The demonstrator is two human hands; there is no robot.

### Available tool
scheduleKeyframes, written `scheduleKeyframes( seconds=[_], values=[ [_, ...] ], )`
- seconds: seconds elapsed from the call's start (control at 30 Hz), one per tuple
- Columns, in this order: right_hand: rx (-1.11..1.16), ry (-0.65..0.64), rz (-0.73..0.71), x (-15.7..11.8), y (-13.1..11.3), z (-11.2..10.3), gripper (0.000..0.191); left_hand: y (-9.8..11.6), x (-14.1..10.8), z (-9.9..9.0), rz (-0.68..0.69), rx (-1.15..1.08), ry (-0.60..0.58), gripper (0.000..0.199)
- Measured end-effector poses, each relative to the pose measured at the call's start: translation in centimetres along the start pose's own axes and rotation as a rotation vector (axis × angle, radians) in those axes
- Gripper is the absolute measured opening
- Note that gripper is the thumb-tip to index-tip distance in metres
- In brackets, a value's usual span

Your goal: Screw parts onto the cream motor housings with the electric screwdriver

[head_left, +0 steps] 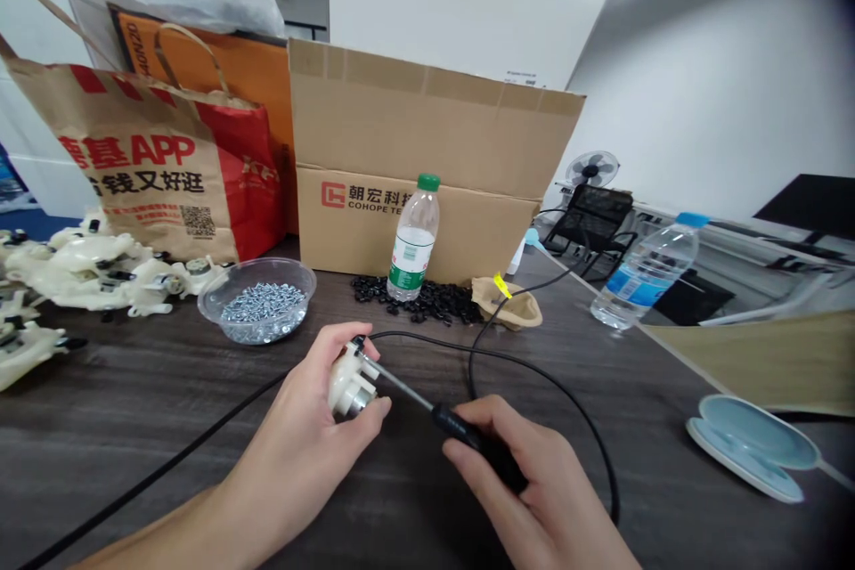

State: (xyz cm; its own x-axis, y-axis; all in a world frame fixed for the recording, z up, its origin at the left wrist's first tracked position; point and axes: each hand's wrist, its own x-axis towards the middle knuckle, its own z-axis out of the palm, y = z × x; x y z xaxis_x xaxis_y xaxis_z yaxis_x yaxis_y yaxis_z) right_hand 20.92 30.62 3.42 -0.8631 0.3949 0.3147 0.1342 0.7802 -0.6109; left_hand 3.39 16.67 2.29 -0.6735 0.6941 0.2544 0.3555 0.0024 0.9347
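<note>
A white plastic housing with a metal collar (pixel 347 387) sits curled in the left hand (pixel 304 414) above the dark wood counter (pixel 166 392); the right hand (pixel 500 472) closes around a black-handled screwdriver (pixel 460 427), its steel shaft slanting up-left to the housing's top.

Two body parts are visible: a left hand (pixel 294 427) and a right hand (pixel 514 472), both bare. The left forearm (pixel 160 534), also bare, tapers toward the wrist and runs behind the hand to the lower frame edge. The right wrist lies behind the hand, at the lower frame edge. The fingers (pixel 334 347) are slender, with smooth skin. Fingernail detail is too small to tell.
</note>
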Motion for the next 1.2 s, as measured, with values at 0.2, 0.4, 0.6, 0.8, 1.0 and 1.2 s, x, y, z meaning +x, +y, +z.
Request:
scheduleKeyframes(
  seconds=[0.2,0.4,0.6,0.8,1.0,1.2],
  values=[
    [-0.03,0.061,0.0,0.2,-0.4,0.5,0.023,0.0,0.0,0.2,0.011,-0.005,0.0,0.049],
    [-0.003,0.009,-0.042,0.2,0.2,0.2,0.016,0.0,-0.2,0.1,-0.021,-0.004,0.019,0.048],
    [0.008,0.036,0.004,-0.1,-0.1,0.5,0.017,0.2,-0.4,0.1,-0.002,-0.027,-0.008,0.048],
    [0.065,0.0,-0.044,0.0,0.2,0.6,0.017,0.3,-0.1,0.3,-0.032,-0.019,0.019,0.048],
    [0.063,-0.003,0.063,0.0,0.2,0.8,0.027,0.0,-0.1,0.4,-0.024,-0.007,0.01,0.05],
    [0.11,-0.008,0.034,0.4,0.7,0.6,0.015,0.2,-0.2,0.4,-0.047,-0.031,0.018,0.048]
  ],
)
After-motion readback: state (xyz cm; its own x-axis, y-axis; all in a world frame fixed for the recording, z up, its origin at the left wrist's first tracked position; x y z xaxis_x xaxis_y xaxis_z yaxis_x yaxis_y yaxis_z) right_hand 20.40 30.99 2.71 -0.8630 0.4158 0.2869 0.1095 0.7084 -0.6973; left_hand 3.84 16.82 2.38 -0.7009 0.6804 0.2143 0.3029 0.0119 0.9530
